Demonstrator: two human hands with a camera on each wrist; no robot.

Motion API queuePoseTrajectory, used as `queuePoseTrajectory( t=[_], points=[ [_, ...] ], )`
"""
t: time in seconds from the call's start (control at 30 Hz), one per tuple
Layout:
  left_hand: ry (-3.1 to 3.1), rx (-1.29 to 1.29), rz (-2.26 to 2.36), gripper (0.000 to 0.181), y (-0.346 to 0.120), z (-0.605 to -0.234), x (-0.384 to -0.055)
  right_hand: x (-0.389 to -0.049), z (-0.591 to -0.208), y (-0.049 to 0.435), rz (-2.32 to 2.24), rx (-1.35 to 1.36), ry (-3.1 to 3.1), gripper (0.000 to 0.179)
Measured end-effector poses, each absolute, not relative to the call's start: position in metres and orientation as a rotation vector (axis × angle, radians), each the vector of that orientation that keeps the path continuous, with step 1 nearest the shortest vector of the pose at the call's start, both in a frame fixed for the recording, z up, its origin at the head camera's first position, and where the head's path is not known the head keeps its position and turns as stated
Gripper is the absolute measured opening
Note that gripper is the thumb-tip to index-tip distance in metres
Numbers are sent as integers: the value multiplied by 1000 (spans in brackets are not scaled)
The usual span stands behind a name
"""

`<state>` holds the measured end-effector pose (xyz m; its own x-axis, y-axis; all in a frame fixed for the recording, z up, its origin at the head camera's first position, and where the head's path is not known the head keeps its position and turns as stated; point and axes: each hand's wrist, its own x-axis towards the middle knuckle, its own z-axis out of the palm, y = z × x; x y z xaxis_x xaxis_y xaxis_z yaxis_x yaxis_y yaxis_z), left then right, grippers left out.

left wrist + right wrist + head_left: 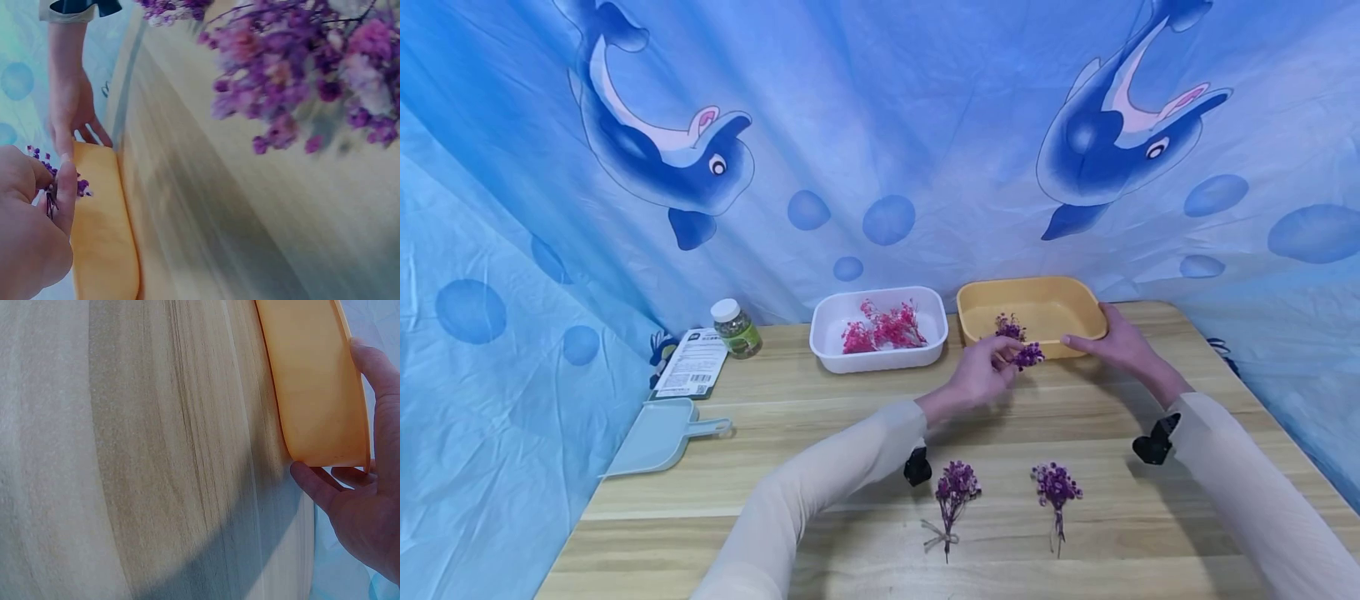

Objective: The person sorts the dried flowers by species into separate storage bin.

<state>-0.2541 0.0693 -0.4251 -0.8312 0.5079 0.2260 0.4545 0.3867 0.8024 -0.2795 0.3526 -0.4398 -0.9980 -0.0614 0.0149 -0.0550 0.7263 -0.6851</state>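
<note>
My left hand (pixel 981 375) pinches a small sprig of purple dried flowers (pixel 1029 356) just in front of the yellow plastic basin (pixel 1041 304). In the left wrist view the stems show between thumb and fingers. My right hand (pixel 1123 343) grips the basin's right end, thumb on one side and fingers on another, as the right wrist view also shows. More purple flowers (pixel 1010 327) are at the basin's front left. On the table nearer me lie two purple bunches: a left bunch (pixel 957 492) tied with twine, and a right bunch (pixel 1057 487).
Left of the yellow basin stands a white basin (pixel 878 360) holding pink dried flowers (pixel 891 327). Farther left are a lidded jar (pixel 737 329), a printed sheet (pixel 692 362) and a light-blue dustpan (pixel 658 437). A blue dolphin-print curtain (pixel 910 125) hangs behind the wooden table (pixel 790 467).
</note>
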Motion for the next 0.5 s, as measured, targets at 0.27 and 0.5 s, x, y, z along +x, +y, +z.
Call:
queuePoseTrajectory(
  t=[0.27, 0.5],
  points=[
    [2500, 869, 1584, 38, 71, -414, -259, -278, -440, 353, -1169, -102, 2910, 115],
    [2501, 859, 1623, 36, 74, -403, -272, -280, -441, 353, -1167, -93, 2909, 115]
  ],
)
